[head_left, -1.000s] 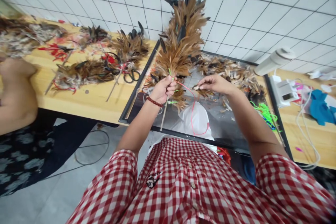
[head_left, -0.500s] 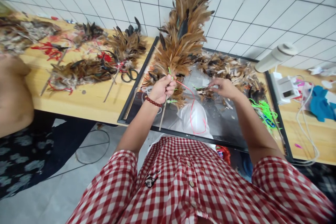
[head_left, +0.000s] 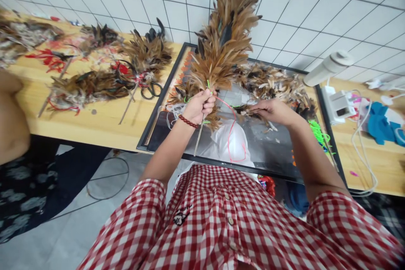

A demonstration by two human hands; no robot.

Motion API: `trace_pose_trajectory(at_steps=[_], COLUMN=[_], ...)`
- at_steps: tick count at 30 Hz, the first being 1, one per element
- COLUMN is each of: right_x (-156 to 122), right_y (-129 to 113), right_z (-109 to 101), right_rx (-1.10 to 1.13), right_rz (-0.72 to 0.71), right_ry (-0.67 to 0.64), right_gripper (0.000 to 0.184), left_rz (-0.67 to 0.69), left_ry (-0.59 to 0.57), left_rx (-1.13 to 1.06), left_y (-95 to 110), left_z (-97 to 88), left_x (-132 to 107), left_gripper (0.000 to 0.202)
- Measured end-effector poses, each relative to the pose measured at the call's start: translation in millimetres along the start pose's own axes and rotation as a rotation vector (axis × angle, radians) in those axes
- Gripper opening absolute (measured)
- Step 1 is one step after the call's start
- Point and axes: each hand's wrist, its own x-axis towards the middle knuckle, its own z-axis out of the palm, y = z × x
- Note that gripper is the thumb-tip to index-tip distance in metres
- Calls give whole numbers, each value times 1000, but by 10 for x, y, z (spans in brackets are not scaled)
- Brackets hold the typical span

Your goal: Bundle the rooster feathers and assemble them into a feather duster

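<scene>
My left hand (head_left: 201,105) is closed around the thin stick (head_left: 198,139) of a feather duster (head_left: 223,42), just under its brown feathers. The duster leans up and away, with black feathers at its tip. Bright green ties show by the fingers. From the grip a pink-red cord (head_left: 233,128) hangs in a loose loop towards the near edge. My right hand (head_left: 272,110) reaches over small loose feathers (head_left: 245,112), its fingers stretched out to the left and touching or just above them; the fingertips are partly hidden. Behind it lies a pile of feathers (head_left: 275,82).
A black-framed glass panel (head_left: 183,161) lies under the work. Several feather bundles (head_left: 95,84) and scissors (head_left: 152,90) are on the wooden table at left, near another person's arm (head_left: 14,114). At right are green cords (head_left: 318,135), a white bottle (head_left: 329,67) and a charger (head_left: 343,103).
My right hand has lowered slightly, its fingers closer to the small feathers. The left hand keeps its grip on the duster. The whole view has shifted slightly.
</scene>
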Motion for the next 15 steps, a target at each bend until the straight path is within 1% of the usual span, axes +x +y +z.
trace_pose_trajectory(at_steps=[2,4,6,8,11,15], right_x=[53,173,356,567,824,951], right_y=[-200,-428,-628,-744,-752,-677], right_z=[-121,-182,-171,-105,22,124], right_rx=[15,61,84,40,-117,-282], right_rz=[-77,-158,-241,-302,-315,-254], right_ry=[53,104,70,4,-9,13], right_gripper=[22,22,24,26,30,35], left_rz=[6,10,13,13,3,-3], left_ry=[9,19,36,70,84,10], left_rx=[43,95,131,133,116,129], left_y=[-31,-86,-163,-246,-339,-358], left_z=[39,92,146,193,232,223], left_x=[16,43,77,110,132,94], left_gripper=[27,27,23,25,30,40])
